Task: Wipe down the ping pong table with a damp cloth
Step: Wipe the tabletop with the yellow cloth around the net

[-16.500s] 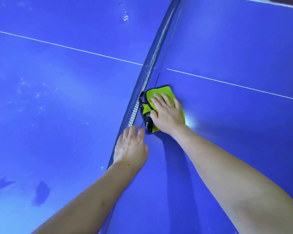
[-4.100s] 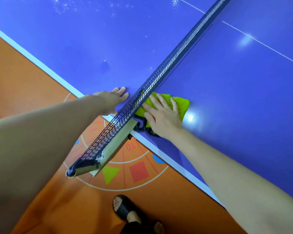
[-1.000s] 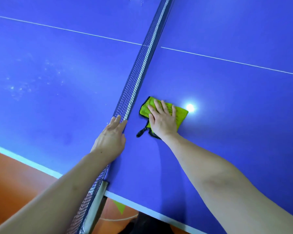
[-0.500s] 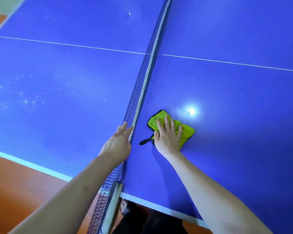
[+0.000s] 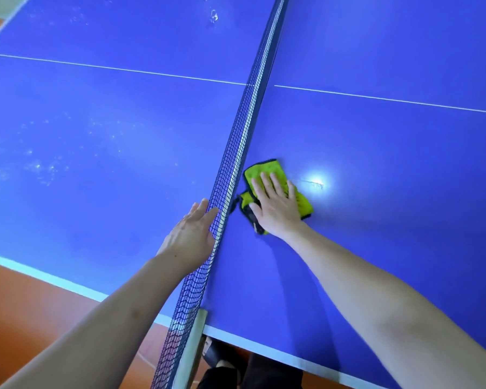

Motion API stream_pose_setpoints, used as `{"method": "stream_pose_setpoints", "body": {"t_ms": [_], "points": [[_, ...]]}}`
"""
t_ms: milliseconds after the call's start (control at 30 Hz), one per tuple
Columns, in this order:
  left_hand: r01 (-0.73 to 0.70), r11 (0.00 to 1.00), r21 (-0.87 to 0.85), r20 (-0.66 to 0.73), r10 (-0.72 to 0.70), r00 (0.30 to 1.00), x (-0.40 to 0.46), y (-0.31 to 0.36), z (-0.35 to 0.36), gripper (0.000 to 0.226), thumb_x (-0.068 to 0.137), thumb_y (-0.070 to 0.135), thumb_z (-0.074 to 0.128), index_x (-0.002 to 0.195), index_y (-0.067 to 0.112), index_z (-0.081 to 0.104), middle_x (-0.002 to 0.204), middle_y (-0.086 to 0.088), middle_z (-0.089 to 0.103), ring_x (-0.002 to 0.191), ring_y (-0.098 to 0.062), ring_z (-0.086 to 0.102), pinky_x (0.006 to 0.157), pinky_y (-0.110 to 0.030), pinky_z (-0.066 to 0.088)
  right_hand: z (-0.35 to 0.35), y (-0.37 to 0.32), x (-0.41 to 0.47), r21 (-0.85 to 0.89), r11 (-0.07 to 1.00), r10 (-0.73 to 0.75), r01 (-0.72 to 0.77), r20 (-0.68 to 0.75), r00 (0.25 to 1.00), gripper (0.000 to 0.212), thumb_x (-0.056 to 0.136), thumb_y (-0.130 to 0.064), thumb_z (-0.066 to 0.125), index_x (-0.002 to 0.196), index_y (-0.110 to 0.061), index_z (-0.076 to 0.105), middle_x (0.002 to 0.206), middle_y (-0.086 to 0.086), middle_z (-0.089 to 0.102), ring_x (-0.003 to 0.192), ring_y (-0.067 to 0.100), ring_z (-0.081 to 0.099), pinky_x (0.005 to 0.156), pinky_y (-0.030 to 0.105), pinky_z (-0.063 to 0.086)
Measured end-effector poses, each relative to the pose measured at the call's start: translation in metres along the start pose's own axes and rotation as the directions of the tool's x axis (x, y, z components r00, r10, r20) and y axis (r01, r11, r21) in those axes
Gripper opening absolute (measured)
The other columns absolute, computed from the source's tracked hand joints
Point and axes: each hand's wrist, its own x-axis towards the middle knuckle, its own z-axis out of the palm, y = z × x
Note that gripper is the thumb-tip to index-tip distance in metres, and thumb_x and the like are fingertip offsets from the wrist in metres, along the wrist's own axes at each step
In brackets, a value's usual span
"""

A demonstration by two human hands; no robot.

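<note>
The cloth is pressed flat on the tabletop under the right hand, whose fingers are laid out straight and slightly spread, gripping nothing. It lies just beside the net, on the right half and nearer the near edge than the white centre line. The left hand is held open against the net from the other side, fingers straight. The next stroke is judged to run along the net, toward the far edge.
</note>
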Motion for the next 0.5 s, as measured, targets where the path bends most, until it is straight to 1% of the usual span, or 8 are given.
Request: {"method": "stream_pose_setpoints", "body": {"t_ms": [67,100,167,200,233,300,367,500], "points": [[0.009,1.0,0.005,-0.004,-0.009,1.0,0.002,0.002,-0.002,0.059,0.098,0.012,0.041,0.154,0.028,0.028,0.166,0.007,0.006,0.153,-0.012,0.006,0.105,-0.045,0.045,-0.003,-0.03,0.017,0.082,0.983,0.165,-0.166,0.024,0.986,0.072,0.107,-0.056,0.031,0.168,-0.027,0.009,0.177,0.004,0.002,0.163,0.028,-0.001,0.126,0.063,0.006],[0.008,1.0,0.01,-0.003,-0.008,1.0,0.002,0.003,-0.003,0.059,0.098,0.012,0.04,0.154,0.028,0.028,0.166,0.008,0.006,0.153,-0.013,0.006,0.106,-0.045,0.044,-0.005,-0.037,0.023,0.093,0.979,0.18,-0.183,0.04,0.983,0.072,0.106,-0.055,0.033,0.168,-0.026,0.011,0.177,0.006,0.005,0.162,0.031,0.002,0.125,0.063,0.009],[0.008,1.0,0.019,-0.009,-0.008,1.0,0.001,0.006,-0.004,0.058,0.098,0.012,0.04,0.153,0.028,0.028,0.166,0.007,0.007,0.153,-0.014,0.007,0.108,-0.045,0.042,-0.01,-0.03,0.03,0.037,0.993,0.113,-0.114,0.019,0.993,0.072,0.103,-0.058,0.036,0.166,-0.025,0.023,0.174,0.01,0.018,0.158,0.034,0.015,0.124,0.061,0.014],[0.006,1.0,0.022,-0.022,-0.005,1.0,0.001,0.006,-0.004,0.058,0.098,0.013,0.041,0.153,0.027,0.029,0.166,0.006,0.007,0.153,-0.015,0.007,0.109,-0.045,0.041,-0.012,-0.021,0.031,0.01,0.997,0.07,-0.07,-0.004,0.998,0.072,0.101,-0.062,0.035,0.164,-0.026,0.028,0.172,0.01,0.024,0.157,0.033,0.02,0.125,0.06,0.013],[-0.001,1.0,0.031,-0.039,0.002,0.999,0.001,0.007,-0.004,0.058,0.098,0.013,0.041,0.153,0.027,0.029,0.166,0.004,0.007,0.154,-0.016,0.007,0.111,-0.044,0.04,-0.012,-0.012,0.03,0.001,0.999,0.038,-0.038,-0.026,0.999,0.074,0.1,-0.067,0.032,0.164,-0.029,0.031,0.171,0.009,0.026,0.158,0.031,0.02,0.127,0.059,0.007],[-0.025,0.998,0.063,-0.069,0.03,0.997,0.001,0.007,-0.001,0.059,0.098,0.012,0.042,0.154,0.024,0.029,0.167,0.001,0.008,0.154,-0.02,0.007,0.116,-0.042,0.033,-0.007,-0.001,0.027,0.026,1.0,0.013,-0.012,-0.046,0.999,0.074,0.101,-0.071,0.024,0.165,-0.034,0.026,0.175,0.004,0.018,0.162,0.026,0.009,0.128,0.058,-0.004],[-0.048,0.995,0.088,-0.08,0.055,0.995,0.003,0.009,0.003,0.06,0.097,0.011,0.042,0.154,0.021,0.03,0.167,-0.003,0.009,0.154,-0.023,0.008,0.12,-0.041,0.026,-0.003,0.002,0.026,0.07,0.998,0.005,-0.003,-0.027,1.0,0.073,0.102,-0.07,0.022,0.167,-0.037,0.02,0.177,0.0,0.009,0.163,0.022,0.0,0.13,0.054,-0.002],[-0.085,0.984,0.153,-0.089,0.099,0.991,0.004,0.025,0.027,0.064,0.092,0.01,0.047,0.154,0.019,0.032,0.166,-0.01,0.01,0.154,-0.029,0.009,0.121,-0.047,0.025,-0.007,0.027,0.009,0.128,0.989,0.087,-0.08,-0.046,0.995,0.069,0.103,-0.067,0.021,0.166,-0.038,0.021,0.177,-0.003,0.008,0.163,0.019,-0.002,0.13,0.055,0.001]]}}
